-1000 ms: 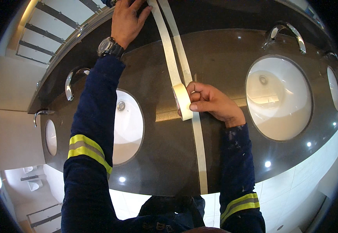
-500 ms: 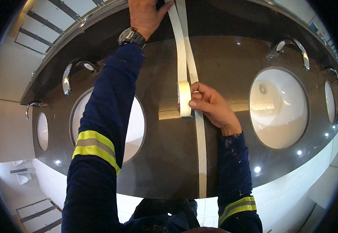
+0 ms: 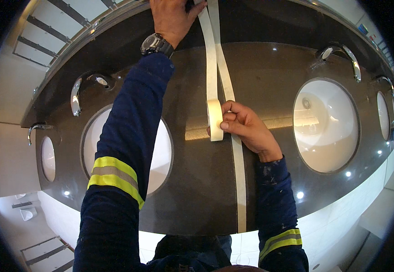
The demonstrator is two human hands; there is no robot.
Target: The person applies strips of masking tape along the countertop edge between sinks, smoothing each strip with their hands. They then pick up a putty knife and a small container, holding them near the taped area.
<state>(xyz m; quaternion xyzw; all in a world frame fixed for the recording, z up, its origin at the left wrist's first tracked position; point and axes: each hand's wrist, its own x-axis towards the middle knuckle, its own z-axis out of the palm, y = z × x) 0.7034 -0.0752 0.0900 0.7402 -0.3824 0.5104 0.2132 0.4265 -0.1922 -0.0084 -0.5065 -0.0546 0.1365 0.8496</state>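
Observation:
In my right hand is a roll of masking tape, pinched at its side by thumb and fingers above the dark countertop. A pale strip of tape runs from the roll up to the dark backsplash. There the thumb of my left hand is on the strip's upper part; the tips of its other fingers are cut off by the picture's top. A second pale strip lies down the counter to its front edge, partly behind my right hand.
Round white basins flank the tape: one partly under my left sleeve, another at right. Smaller-looking basins sit farther out. Curved chrome taps rise behind them. A wide mirror edges the backsplash.
The view has tilted slightly. My right hand and the tape roll appear a little lower; both hands keep the same hold.

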